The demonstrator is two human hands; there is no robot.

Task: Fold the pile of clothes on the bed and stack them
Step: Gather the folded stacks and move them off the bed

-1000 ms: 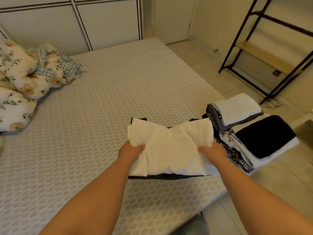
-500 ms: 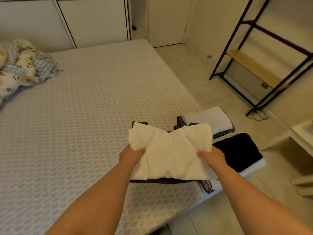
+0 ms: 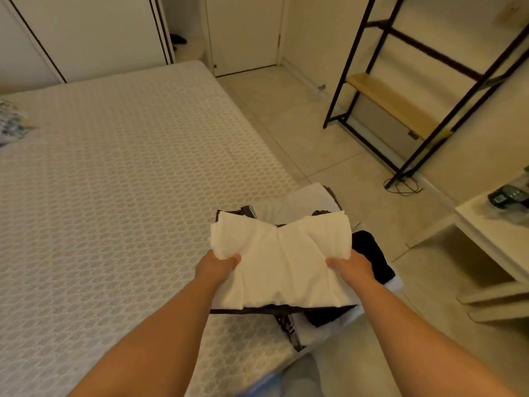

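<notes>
I hold a folded white garment with a dark layer under it lifted above the right edge of the bed. My left hand grips its left side, thumb on top. My right hand grips its right side the same way. Beneath and behind it lie the stacks of folded clothes: a black folded piece on white and patterned pieces, and a white folded piece farther back. The held garment hides most of both stacks.
A checked and floral bundle shows at the bed's far left edge. A black metal shelf rack stands on the tiled floor at right. A white low table with a dark device sits at far right. Cupboard doors line the back wall.
My hands have carried the folded white garment to the right, over the stacks at the bed's edge. My view has swung right, so the pillows have slid out of the frame.
</notes>
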